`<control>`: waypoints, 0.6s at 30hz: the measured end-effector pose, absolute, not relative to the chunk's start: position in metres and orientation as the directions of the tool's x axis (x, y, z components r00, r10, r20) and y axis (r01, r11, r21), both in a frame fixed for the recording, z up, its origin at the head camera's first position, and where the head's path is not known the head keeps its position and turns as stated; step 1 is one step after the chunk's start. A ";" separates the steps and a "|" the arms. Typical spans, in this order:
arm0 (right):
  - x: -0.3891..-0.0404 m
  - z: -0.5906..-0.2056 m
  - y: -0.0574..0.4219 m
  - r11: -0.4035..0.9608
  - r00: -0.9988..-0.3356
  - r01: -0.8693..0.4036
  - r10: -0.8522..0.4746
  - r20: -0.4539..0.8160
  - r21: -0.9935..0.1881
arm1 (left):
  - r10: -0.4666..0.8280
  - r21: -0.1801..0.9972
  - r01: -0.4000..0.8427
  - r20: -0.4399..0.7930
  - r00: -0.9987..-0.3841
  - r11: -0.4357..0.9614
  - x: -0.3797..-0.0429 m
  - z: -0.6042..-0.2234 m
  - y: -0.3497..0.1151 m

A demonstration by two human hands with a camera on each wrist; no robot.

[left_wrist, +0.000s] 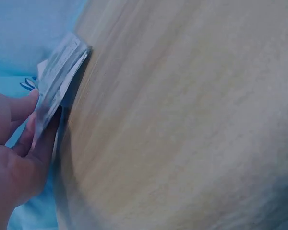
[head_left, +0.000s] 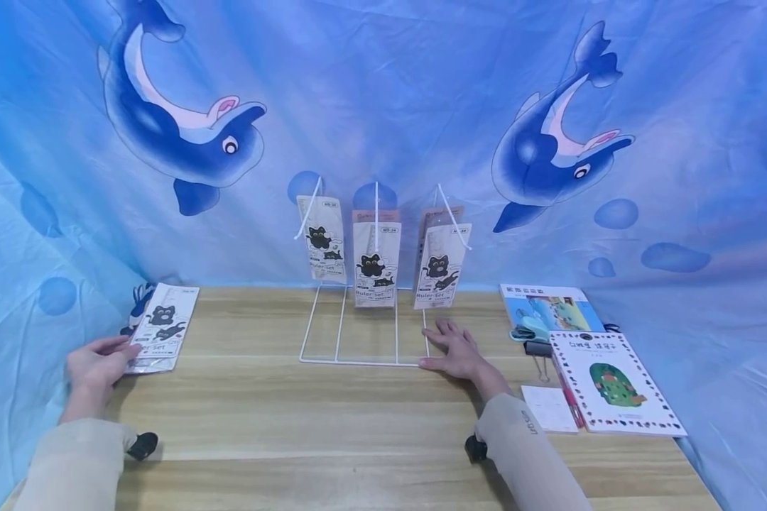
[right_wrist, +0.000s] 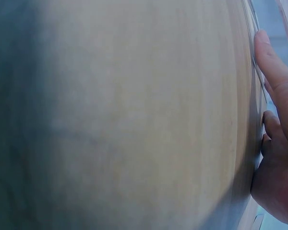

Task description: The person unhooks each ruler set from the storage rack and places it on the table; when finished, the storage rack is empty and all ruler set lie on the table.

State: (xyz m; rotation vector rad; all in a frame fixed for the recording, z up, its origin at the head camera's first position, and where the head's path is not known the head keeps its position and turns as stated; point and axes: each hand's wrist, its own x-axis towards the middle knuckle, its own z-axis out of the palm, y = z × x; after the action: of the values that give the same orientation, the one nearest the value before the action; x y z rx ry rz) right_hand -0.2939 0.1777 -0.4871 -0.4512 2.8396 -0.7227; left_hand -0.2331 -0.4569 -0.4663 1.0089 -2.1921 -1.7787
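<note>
Ruler-set packets [head_left: 164, 319] in grip at the table's [head_left: 294, 440] left end; wire rack [head_left: 358, 364] touched at its front right corner.
Judged risk: a pinch on one edge only could let the packets slip apart; a knock to the rack could set the hanging packets [head_left: 364, 245] swinging. Left hand [head_left: 98, 365]: thumb above, fingers beneath, pinching the packets' near-left edge. Right hand [head_left: 455, 350]: fingers spread, grasping nothing; its pressure cannot be confirmed from the oblique wrist view.
</note>
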 end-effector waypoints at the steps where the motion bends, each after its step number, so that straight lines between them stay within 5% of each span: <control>1: -0.294 -0.487 0.178 0.837 -0.938 -0.247 -0.333 -0.096 -0.489 | -0.578 0.903 -0.418 -0.287 -0.764 0.103 -0.233 -0.466 -0.457; 8: -0.293 -0.487 0.177 0.839 -0.939 -0.249 -0.331 -0.092 -0.484 | -0.544 0.709 -0.466 -0.137 -0.827 0.529 -0.232 -0.452 -0.452; 13: -0.292 -0.485 0.176 0.839 -0.939 -0.235 -0.326 -0.108 -0.491 | -0.355 0.561 -0.294 0.000 -0.935 0.774 -0.241 -0.444 -0.439; 18: -0.293 -0.487 0.176 0.840 -0.939 -0.235 -0.326 -0.109 -0.488 | -0.154 0.486 -0.068 0.139 -0.978 0.871 -0.262 -0.435 -0.406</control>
State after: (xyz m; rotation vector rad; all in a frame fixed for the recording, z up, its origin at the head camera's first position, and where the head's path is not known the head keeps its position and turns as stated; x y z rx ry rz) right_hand -0.2932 0.1764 -0.4867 -0.4358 2.8316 -0.7155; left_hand -0.2622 -0.4064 -0.4352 0.1712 -2.8697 -0.7367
